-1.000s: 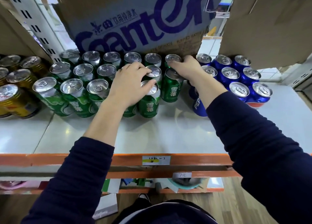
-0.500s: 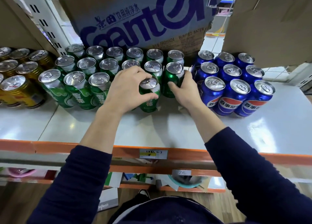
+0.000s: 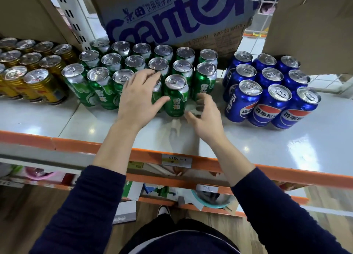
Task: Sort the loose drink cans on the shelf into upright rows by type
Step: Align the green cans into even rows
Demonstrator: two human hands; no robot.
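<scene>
Right of the gold cans (image 3: 38, 83), your left hand (image 3: 139, 100) lay spread and loose over the green cans (image 3: 99, 85), with its thumb at the front green can (image 3: 176, 100). That can stood upright on the shelf (image 3: 286, 142), silver top up, between both hands and nearer the left. Your right hand (image 3: 205, 116), loosely curled and empty, hung just right of it, short of the blue Pepsi cans (image 3: 267, 104).

Shelf (image 3: 57, 120), holding three blocks of upright cans in rows:
- Left cans (image 3: 38, 81), far left.
- Snow cans (image 3: 99, 85), middle, with a carton (image 3: 172, 24) behind.
- Pepsi cans (image 3: 271, 93), right, set apart.
- Front can (image 3: 175, 97), in the front Snow row, with my left hand (image 3: 139, 100) just left and my right hand (image 3: 206, 118) just right, nearer me.
</scene>
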